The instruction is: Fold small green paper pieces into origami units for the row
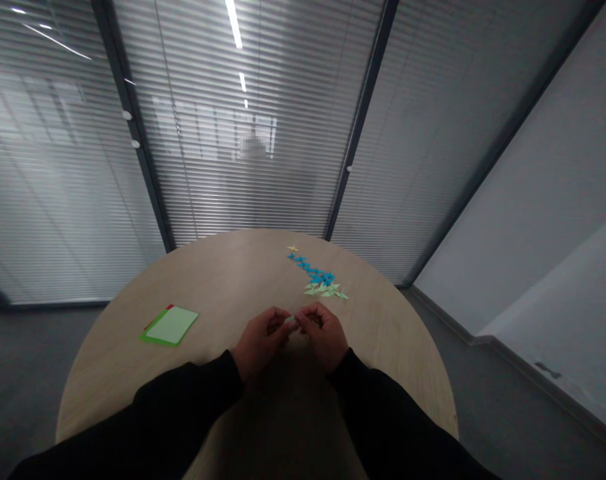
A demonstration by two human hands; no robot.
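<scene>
Grip: left hand and right hand both pinch narrowly, holding one small green paper between fingertips.
Paper stack: lies on the left part of the table, pale green on top.
Small paper: over the table's middle part; its folds are too small to tell.
Folded papers: yellow, blue and pale green, on the table's far half, right of middle.
Risk: I judge the paper may tear, if fingers pull apart too strongly.

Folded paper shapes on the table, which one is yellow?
The yellow paper shape lies at the row's far end, beyond the blue shapes and pale green shapes; no other is yellow.
</scene>
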